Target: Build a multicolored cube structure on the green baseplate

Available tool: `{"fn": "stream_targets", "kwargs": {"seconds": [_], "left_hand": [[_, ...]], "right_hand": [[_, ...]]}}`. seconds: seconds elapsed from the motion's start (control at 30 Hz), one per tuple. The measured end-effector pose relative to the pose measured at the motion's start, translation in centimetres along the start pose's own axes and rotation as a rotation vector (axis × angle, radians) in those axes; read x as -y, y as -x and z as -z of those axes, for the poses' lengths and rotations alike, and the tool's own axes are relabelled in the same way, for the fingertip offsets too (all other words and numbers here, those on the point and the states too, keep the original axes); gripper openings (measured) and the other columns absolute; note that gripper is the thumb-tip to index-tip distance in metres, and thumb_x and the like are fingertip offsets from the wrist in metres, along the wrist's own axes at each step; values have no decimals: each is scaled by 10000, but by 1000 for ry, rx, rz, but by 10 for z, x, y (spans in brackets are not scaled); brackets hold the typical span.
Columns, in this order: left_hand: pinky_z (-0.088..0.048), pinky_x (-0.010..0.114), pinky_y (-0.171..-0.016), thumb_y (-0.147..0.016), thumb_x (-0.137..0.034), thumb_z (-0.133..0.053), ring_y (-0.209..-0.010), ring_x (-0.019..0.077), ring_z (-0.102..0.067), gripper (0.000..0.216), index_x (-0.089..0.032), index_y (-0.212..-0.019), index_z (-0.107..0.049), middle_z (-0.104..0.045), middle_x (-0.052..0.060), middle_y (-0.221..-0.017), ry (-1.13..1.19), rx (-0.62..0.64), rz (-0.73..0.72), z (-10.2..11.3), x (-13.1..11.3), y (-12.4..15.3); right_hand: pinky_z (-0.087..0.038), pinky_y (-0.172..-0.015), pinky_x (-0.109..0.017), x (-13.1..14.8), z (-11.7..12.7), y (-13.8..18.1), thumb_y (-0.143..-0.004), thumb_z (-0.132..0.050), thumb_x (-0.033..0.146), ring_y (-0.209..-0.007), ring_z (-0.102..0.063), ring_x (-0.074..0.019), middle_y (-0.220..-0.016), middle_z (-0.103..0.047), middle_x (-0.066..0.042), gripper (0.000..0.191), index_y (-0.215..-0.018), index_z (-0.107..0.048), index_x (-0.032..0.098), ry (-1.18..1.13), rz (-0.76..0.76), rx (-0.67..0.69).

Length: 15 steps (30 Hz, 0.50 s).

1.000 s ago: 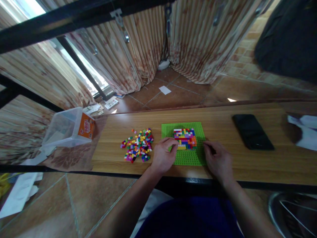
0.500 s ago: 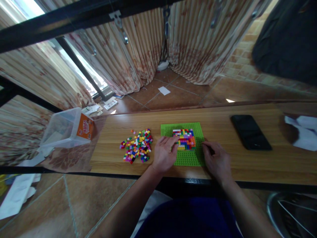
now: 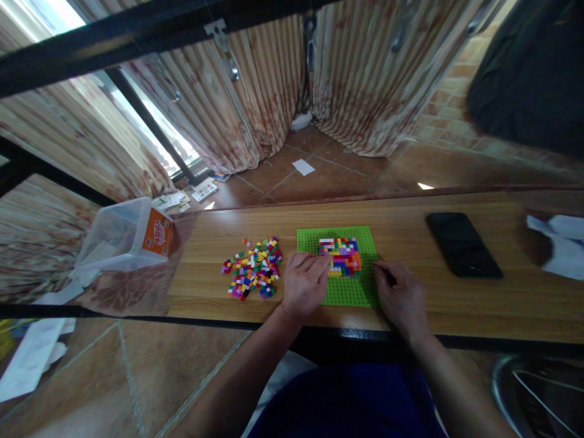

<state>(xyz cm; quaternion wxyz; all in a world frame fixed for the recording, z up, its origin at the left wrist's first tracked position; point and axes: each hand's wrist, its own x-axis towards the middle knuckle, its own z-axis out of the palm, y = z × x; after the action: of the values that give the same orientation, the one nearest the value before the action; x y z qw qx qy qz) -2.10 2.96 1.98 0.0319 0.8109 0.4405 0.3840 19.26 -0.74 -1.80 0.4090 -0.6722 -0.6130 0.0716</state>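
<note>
My left hand (image 3: 305, 285) is at the bricks (image 3: 347, 258) on the board (image 3: 349, 295), near the front edge of the bench (image 3: 460, 310). I can't tell if it or my right hand (image 3: 401, 296) pinches anything. Bricks look light, hard; grab their sides.

The left hand (image 3: 305, 283) covers the left edge of the block build (image 3: 347, 263) and part of the green baseplate (image 3: 349, 295), and whether its fingertips pinch a brick is too small to tell. The curled fingers of the right hand (image 3: 402, 299) hide the space inside them. Well to that hand's right, the picture's edge cuts off some white paper (image 3: 568, 249).
</note>
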Motion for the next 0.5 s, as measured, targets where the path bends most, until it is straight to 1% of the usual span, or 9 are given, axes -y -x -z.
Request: {"fn": "stream_targets", "kwargs": {"seconds": [0.17,0.33,0.5], "left_hand": [[-462,364,-857,-905,-150,-589,-933,189,-638,192,-217,-1031,-718,-771,24,-960,-52,-14,-50,-2,2,5],[-466,361,-860,-900,-167,-604,-939,182,-635,164,-224,-990,-728,-761,27,-1042,-45,-56,-46,-4,3,6],[-471,354,-855,-921,-197,-585,-938,177,-632,161,-232,-977,-732,-753,25,-1085,-48,-14,-32,-2,5,6]], "right_hand": [[-523,-729,-355,-1,0,0,-927,-525,344,-801,-664,-216,-887,-710,-80,226,-932,-693,192,5,1,3],[-522,-741,-359,-1,0,0,-924,-523,344,-814,-663,-219,-902,-713,-85,227,-936,-691,191,-4,-11,3],[-521,-735,-357,-1,0,0,-921,-524,351,-808,-663,-218,-894,-713,-83,231,-936,-690,191,-15,-23,10]]}}
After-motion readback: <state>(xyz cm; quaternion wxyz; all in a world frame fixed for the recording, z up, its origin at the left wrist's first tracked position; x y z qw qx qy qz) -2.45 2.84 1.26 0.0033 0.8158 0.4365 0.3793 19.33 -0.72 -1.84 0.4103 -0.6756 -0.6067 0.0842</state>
